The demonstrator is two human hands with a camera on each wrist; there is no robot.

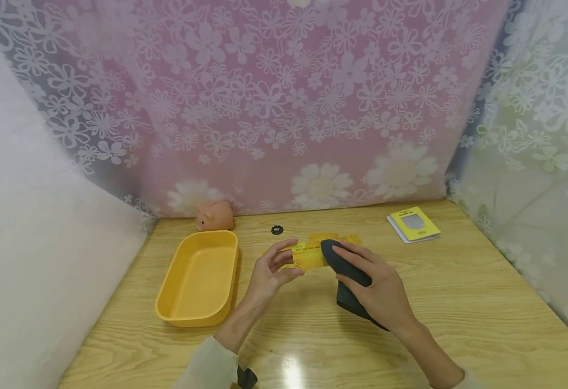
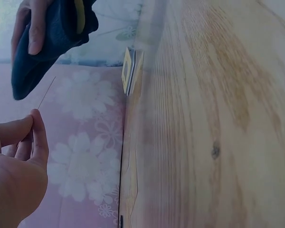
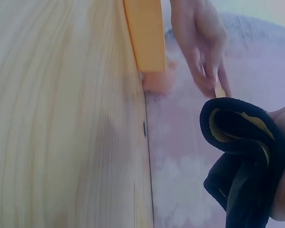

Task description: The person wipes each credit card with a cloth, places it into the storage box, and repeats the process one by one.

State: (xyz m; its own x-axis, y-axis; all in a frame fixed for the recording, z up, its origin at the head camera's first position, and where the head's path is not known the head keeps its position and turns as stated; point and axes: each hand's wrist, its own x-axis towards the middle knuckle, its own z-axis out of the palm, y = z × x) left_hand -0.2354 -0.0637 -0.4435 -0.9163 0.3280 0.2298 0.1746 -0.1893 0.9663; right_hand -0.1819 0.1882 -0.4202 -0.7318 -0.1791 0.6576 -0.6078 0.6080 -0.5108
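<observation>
My left hand point(image 1: 266, 273) pinches a gold bank card point(image 1: 308, 256) by its left end, between thumb and fingers, above the table. In the left wrist view the card point(image 2: 47, 91) appears edge-on as a thin line. My right hand point(image 1: 386, 289) grips a folded dark cloth point(image 1: 349, 267), whose rounded end overlaps the card's right part in the head view. A yellowish inner side of the cloth point(image 3: 242, 142) shows in the right wrist view, with the left hand point(image 3: 202, 42) beyond it. Behind the hands, another gold card point(image 1: 351, 238) is partly hidden.
A yellow tray point(image 1: 198, 319) stands left of the hands, with a pink piggy bank point(image 1: 216, 215) behind it. A black poker chip point(image 1: 277, 230) lies farther back. At the back right rests a yellow booklet point(image 1: 414, 224). Something dark point(image 1: 247, 378) shows beside the left sleeve.
</observation>
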